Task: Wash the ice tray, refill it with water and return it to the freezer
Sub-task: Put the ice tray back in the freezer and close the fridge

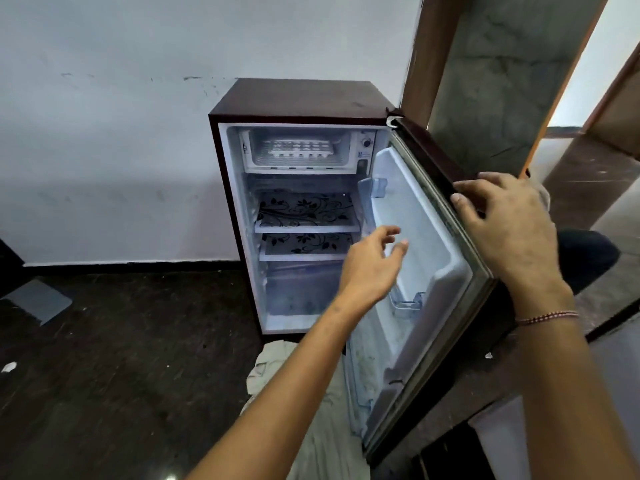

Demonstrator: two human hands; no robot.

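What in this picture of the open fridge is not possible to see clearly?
All in the head view:
- Ice tray: too small to tell whether its cells hold ice or water.
- Dial right of the tray: markings too small.
- Fridge door: outer face turned away.
- Cloth on the floor: partly hidden by the left arm.
- Right hand: its own back hides whether it grips the door.

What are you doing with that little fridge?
A person is standing over a small fridge with its door open. The right hand rests on the door's top edge. The left hand reaches toward the inside with relaxed fingers, holding nothing. The white ice tray sits in the freezer compartment at the top, and no hand touches it yet.
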